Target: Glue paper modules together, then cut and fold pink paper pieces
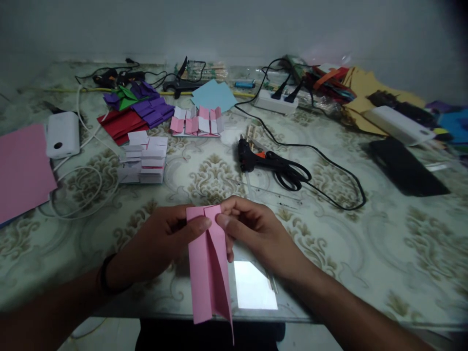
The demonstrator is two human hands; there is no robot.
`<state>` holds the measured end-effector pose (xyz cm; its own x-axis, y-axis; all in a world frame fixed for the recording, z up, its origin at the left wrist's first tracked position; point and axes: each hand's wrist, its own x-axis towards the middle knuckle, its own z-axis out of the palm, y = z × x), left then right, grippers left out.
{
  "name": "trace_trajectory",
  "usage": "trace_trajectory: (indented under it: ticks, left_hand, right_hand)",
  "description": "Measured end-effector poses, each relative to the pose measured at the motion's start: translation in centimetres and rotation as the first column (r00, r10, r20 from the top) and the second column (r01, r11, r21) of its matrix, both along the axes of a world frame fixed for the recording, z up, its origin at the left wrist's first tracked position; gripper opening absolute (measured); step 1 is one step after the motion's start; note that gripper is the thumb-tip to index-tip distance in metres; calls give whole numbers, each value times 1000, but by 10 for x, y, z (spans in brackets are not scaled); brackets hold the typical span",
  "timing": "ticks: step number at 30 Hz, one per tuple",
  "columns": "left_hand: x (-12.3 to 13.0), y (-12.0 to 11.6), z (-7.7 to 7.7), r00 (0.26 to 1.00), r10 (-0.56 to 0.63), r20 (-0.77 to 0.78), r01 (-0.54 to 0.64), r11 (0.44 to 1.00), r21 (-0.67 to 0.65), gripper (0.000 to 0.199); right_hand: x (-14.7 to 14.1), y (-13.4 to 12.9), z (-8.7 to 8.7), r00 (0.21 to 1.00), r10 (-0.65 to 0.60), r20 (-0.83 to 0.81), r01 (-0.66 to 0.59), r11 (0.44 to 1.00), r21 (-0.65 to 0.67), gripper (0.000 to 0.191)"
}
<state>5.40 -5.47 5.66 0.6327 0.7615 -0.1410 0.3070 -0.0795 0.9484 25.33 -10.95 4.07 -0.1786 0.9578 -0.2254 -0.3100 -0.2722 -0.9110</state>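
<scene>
A folded sheet of pink paper (200,273) hangs upright between my two hands, over the table's near edge. Its two side flaps meet near the middle at the top, and the right flap bows outward lower down. My left hand (179,229) pinches the top left part, thumb in front and fingers hidden behind the paper. My right hand (252,226) grips the top right corner with the thumb on the right flap and the fingers behind it. Below my right hand, a bright white rectangle (255,287) shows on the table surface.
Beyond my hands lie a black glue gun (248,156), scissors (292,173) and folded white-and-pink paper pieces (144,158). Pink sheets (24,170) and a white device (63,134) are at left. A power strip (277,101) stands at the back, a black phone-like slab (407,168) at right.
</scene>
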Motion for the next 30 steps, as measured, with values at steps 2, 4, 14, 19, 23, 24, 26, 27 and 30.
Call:
trace_trajectory:
  ticks: [2,4,14,19,23,24,26,27,30]
  left_hand:
    - [-1,1,0,996,-77,40,81,989,-124,42]
    - [-2,2,0,993,-98,66,108,981,-161,43]
    - [-2,-4,-8,990,119,80,-114,992,-58,23]
    - [-3,-6,-8,990,132,50,-135,988,68,16]
    - [-3,-3,-7,972,226,55,-232,963,137,14]
    - [-3,-2,-7,962,263,70,-270,951,150,14]
    - [-2,1,-7,940,329,94,-341,924,172,15]
    - [-2,3,-7,930,353,104,-366,913,179,15]
    - [-1,6,-9,918,377,120,-394,902,176,12]
  right_hand:
    - [0,0,1,1000,-9,-8,9,1000,-17,32]
    - [1,0,1,1000,-10,-1,10,1000,-30,34]
    - [-2,-1,0,996,-6,84,4,1000,24,36]
    - [-1,-3,-1,997,20,77,-22,999,23,35]
    - [-1,-2,-1,994,73,77,-78,995,61,30]
    - [-1,-2,-1,992,79,99,-86,993,75,29]
    - [-1,-2,-1,987,71,144,-85,992,94,27]
    - [-2,-1,-2,987,68,148,-82,992,94,28]
    - [-5,-2,-5,993,98,67,-102,993,58,33]
